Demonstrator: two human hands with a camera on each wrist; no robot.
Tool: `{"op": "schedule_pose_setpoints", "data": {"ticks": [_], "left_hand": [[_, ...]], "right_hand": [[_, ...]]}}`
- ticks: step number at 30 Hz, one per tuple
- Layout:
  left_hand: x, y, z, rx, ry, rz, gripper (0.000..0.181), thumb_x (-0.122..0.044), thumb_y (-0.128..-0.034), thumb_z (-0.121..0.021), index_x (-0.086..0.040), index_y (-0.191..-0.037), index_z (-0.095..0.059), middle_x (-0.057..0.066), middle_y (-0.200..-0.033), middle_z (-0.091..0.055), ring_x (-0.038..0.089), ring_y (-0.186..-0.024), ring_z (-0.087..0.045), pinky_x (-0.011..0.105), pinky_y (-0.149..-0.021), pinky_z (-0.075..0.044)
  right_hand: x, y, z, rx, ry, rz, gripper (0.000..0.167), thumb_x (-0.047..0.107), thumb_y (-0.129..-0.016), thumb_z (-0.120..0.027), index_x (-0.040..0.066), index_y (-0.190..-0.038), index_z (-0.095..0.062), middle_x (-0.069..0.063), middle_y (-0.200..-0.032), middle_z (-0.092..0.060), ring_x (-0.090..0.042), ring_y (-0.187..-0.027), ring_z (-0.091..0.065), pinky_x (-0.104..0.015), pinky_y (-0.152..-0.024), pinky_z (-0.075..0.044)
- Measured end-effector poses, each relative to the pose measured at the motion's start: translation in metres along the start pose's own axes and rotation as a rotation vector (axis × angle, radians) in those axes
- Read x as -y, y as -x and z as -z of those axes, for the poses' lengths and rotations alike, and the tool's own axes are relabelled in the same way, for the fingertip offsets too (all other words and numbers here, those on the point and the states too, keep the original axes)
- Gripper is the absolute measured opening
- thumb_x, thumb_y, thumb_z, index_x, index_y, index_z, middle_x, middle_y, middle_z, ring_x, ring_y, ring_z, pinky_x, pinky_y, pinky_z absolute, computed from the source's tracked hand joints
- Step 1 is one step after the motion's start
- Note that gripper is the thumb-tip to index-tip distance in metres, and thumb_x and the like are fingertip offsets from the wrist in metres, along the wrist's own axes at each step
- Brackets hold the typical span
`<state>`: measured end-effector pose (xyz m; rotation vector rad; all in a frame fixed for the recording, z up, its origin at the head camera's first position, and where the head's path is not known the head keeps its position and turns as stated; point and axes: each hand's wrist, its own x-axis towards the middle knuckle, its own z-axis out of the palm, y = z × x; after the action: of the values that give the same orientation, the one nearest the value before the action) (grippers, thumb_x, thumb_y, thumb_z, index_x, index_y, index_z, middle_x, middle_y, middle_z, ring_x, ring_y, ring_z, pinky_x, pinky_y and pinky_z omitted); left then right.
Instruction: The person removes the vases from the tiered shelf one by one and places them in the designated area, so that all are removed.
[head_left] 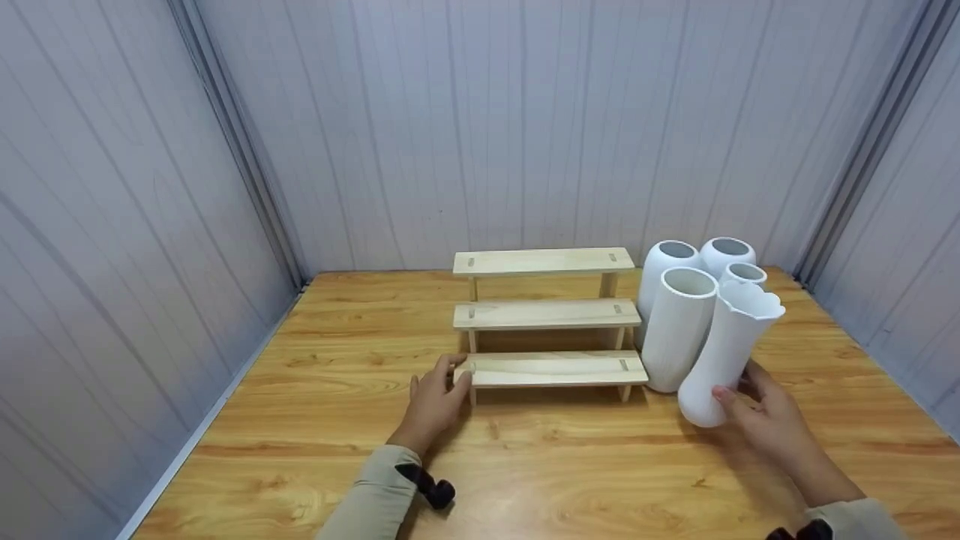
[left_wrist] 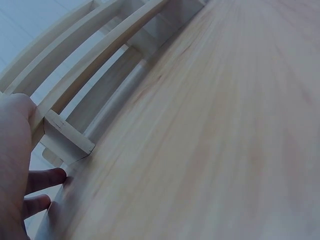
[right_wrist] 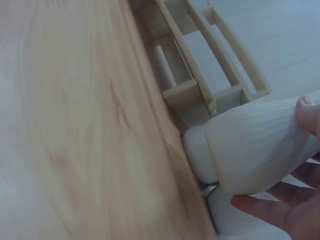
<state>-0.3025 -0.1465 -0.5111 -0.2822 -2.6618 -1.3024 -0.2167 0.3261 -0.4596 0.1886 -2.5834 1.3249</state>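
Note:
A three-tier wooden display stand (head_left: 551,315) stands on the table, and my left hand (head_left: 435,401) grips the left end of its lowest board (head_left: 555,369). In the left wrist view, the thumb (left_wrist: 22,102) lies against that board while two fingers (left_wrist: 47,179) reach down beside the stand's leg. My right hand (head_left: 769,420) holds a white vase with a wavy rim (head_left: 724,360) low on its body, thumb in front. That vase leans to the right, its base (right_wrist: 240,150) lifted off the table in the right wrist view.
Several other white vases stand close together right of the stand: a ribbed cylinder (head_left: 679,330), a rounded one (head_left: 660,262), another rounded one (head_left: 727,251) and a narrower one (head_left: 746,274). Pale panel walls (head_left: 525,127) enclose the wooden table (head_left: 337,420) at the back and sides.

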Motion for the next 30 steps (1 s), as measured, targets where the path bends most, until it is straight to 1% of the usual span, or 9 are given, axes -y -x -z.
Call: {"op": "schedule_pose_setpoints", "data": {"ticks": [4, 8, 13, 15, 18, 20, 22, 24, 30], "left_hand": [[0.000, -0.001, 0.000, 0.003, -0.011, 0.000, 0.040, -0.045, -0.1045, -0.052, -0.025, -0.140, -0.054, 0.005, -0.142, -0.059, 0.029, -0.135, -0.051, 0.064, -0.118, 0.003], [0.001, -0.002, 0.000, 0.002, -0.027, -0.006, 0.041, -0.045, -0.1044, -0.051, -0.026, -0.140, -0.054, 0.004, -0.142, -0.059, 0.029, -0.136, -0.050, 0.065, -0.118, 0.003], [0.002, -0.002, 0.000, 0.005, -0.042, -0.010, 0.042, -0.045, -0.1048, -0.050, -0.024, -0.141, -0.054, 0.005, -0.142, -0.060, 0.030, -0.136, -0.050, 0.067, -0.117, 0.001], [0.001, -0.002, 0.000, 0.005, -0.049, -0.010, 0.043, -0.045, -0.1048, -0.050, -0.024, -0.142, -0.053, 0.005, -0.141, -0.060, 0.030, -0.135, -0.051, 0.066, -0.117, 0.000], [0.001, -0.002, -0.001, 0.003, -0.056, -0.015, 0.043, -0.045, -0.1048, -0.050, -0.024, -0.142, -0.053, 0.007, -0.140, -0.061, 0.030, -0.134, -0.052, 0.067, -0.117, 0.000], [0.000, -0.002, 0.000, 0.005, -0.066, -0.015, 0.043, -0.045, -0.1048, -0.050, -0.023, -0.142, -0.053, 0.007, -0.140, -0.061, 0.031, -0.134, -0.052, 0.067, -0.117, -0.001], [0.000, -0.003, 0.000, 0.009, -0.078, -0.018, 0.044, -0.045, -0.1049, -0.049, -0.024, -0.143, -0.052, 0.007, -0.141, -0.060, 0.031, -0.134, -0.052, 0.067, -0.117, -0.002], [0.000, -0.003, 0.000, 0.014, -0.086, -0.020, 0.044, -0.045, -0.1052, -0.049, -0.023, -0.143, -0.052, 0.006, -0.140, -0.060, 0.030, -0.133, -0.053, 0.067, -0.117, -0.002], [0.001, -0.004, -0.001, 0.007, -0.101, -0.026, 0.043, -0.043, -0.1052, -0.049, -0.022, -0.142, -0.053, 0.007, -0.138, -0.062, 0.031, -0.130, -0.055, 0.069, -0.116, -0.003]], "right_hand": [[-0.009, 0.000, -0.002, -0.009, 0.017, -0.013, 0.076, 0.031, -0.104, -0.058, -0.006, -0.158, -0.019, -0.034, -0.152, -0.037, -0.047, -0.129, -0.047, -0.016, -0.090, -0.044], [-0.017, -0.001, -0.004, -0.011, 0.015, -0.036, 0.080, 0.035, -0.103, -0.058, -0.005, -0.159, -0.017, -0.034, -0.154, -0.034, -0.048, -0.132, -0.044, -0.041, -0.104, -0.046], [-0.023, -0.004, -0.004, -0.008, 0.007, -0.071, 0.084, 0.040, -0.102, -0.058, -0.004, -0.160, -0.014, -0.033, -0.156, -0.030, -0.048, -0.136, -0.040, -0.014, -0.098, -0.044], [-0.024, -0.005, -0.004, -0.010, 0.006, -0.086, 0.086, 0.042, -0.102, -0.057, -0.003, -0.160, -0.013, -0.033, -0.157, -0.028, -0.049, -0.137, -0.038, -0.017, -0.101, -0.044], [-0.024, -0.005, -0.003, -0.012, 0.028, -0.112, 0.088, 0.047, -0.102, -0.055, 0.000, -0.161, -0.010, -0.032, -0.158, -0.027, -0.050, -0.139, -0.037, -0.041, -0.108, -0.043], [-0.025, -0.005, -0.004, -0.019, 0.027, -0.111, 0.088, 0.045, -0.103, -0.055, -0.002, -0.161, -0.009, -0.033, -0.157, -0.028, -0.051, -0.138, -0.037, -0.047, -0.107, -0.042], [-0.025, -0.005, -0.005, -0.034, 0.038, -0.104, 0.086, 0.043, -0.103, -0.055, -0.002, -0.161, -0.010, -0.034, -0.155, -0.031, -0.052, -0.137, -0.039, -0.031, -0.103, -0.048], [-0.026, -0.005, -0.007, -0.048, 0.043, -0.096, 0.086, 0.042, -0.103, -0.055, -0.003, -0.160, -0.009, -0.035, -0.153, -0.033, -0.054, -0.136, -0.039, -0.032, -0.102, -0.048], [-0.027, -0.005, -0.015, -0.117, 0.075, -0.054, 0.083, 0.039, -0.103, -0.058, -0.001, -0.161, -0.013, -0.034, -0.151, -0.036, -0.056, -0.131, -0.042, -0.064, -0.103, -0.040]]}}
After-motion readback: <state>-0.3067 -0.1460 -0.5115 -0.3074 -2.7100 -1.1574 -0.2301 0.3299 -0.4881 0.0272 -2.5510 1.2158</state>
